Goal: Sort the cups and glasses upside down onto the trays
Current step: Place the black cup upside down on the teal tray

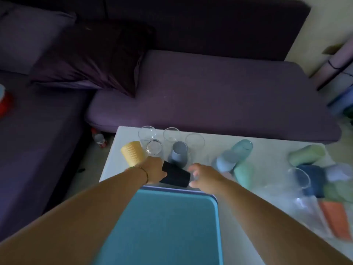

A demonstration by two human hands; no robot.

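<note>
My left hand point(153, 169) grips a black cup point(176, 175) lying on its side just beyond the far rim of the teal tray point(164, 222). My right hand point(202, 175) hovers with spread fingers at the black cup's open end, touching or nearly touching it. A yellow ribbed cup point(132, 153) stands just left of my left hand. Behind stand several clear glasses point(147, 133) and an upside-down grey-blue cup point(179, 151). A light blue cup point(226, 162), a teal cup point(242, 149) and a mint cup point(243, 175) lie to the right.
The white table point(267, 155) carries more cups at the right: a green one point(305, 154), a dark blue one point(313, 178), an orange one point(333, 215) and a clear glass point(298, 178). A purple sofa point(210, 96) lies beyond the table. A bottle point(99, 139) is on the floor at left.
</note>
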